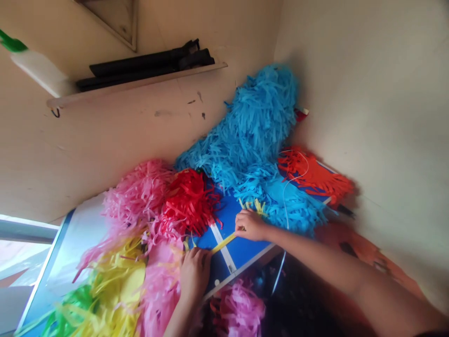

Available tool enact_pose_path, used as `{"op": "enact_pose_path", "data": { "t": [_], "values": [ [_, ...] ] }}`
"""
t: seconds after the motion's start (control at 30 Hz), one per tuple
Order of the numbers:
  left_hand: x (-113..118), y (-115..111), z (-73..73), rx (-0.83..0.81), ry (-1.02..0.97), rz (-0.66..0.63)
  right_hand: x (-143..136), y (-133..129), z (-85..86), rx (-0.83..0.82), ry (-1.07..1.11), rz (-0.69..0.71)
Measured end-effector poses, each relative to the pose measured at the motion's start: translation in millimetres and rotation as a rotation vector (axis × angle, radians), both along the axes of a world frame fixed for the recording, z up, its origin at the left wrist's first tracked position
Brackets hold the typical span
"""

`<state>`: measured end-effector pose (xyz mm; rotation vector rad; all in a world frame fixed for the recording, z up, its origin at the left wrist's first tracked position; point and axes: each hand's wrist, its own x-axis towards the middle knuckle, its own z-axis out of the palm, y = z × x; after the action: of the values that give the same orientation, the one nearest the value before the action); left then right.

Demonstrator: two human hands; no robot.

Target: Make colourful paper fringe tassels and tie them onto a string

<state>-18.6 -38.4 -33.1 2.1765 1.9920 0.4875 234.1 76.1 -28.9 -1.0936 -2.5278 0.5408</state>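
Observation:
A narrow yellow strip (pixel 224 244) stretches between my two hands above the blue tabletop (pixel 229 213). My left hand (pixel 195 269), lower and nearer, has its fingers closed on the strip's left end. My right hand (pixel 250 224) pinches the other end, with yellow fringe (pixel 259 207) showing just beyond it. Pink fringed paper (pixel 163 276) lies beside my left hand, and red fringed paper (pixel 189 201) is behind it. Light blue fringed paper (pixel 294 206) lies behind my right hand.
A large blue fringed pile (pixel 259 117) stands by the corner. Orange fringe (pixel 315 175) is at the right, pink (pixel 140 192), yellow (pixel 119 285) and green (pixel 75 309) at the left. A white cord (pixel 286 206) hangs over the edge. Black rolls (pixel 147 63) rest on a wall shelf (pixel 140 86).

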Motion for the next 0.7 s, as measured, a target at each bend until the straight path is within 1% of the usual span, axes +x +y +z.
{"op": "enact_pose_path", "data": {
  "t": [0.27,0.4,0.47,0.53,0.6,0.63,0.7],
  "values": [
    [10,7,17.5,-0.096,0.14,0.05,-7,5,7.4,-0.047,-0.106,-0.012],
    [13,9,24.5,-0.062,0.216,0.046,-12,0,18.7,-0.006,-0.149,0.008],
    [15,8,27.8,-0.022,0.242,-0.043,-14,-5,24.9,0.065,-0.163,0.086],
    [17,6,30.0,0.014,0.26,-0.178,-15,-10,28.3,0.209,-0.187,0.24],
    [19,4,30.5,0.048,0.276,-0.277,-16,-14,27.2,0.373,-0.2,0.384],
    [21,4,30.2,0.068,0.285,-0.3,-17,-15,25.1,0.432,-0.195,0.42],
    [25,4,29.0,0.106,0.299,-0.316,-20,-15,18.8,0.475,-0.165,0.426]
  ]
}}
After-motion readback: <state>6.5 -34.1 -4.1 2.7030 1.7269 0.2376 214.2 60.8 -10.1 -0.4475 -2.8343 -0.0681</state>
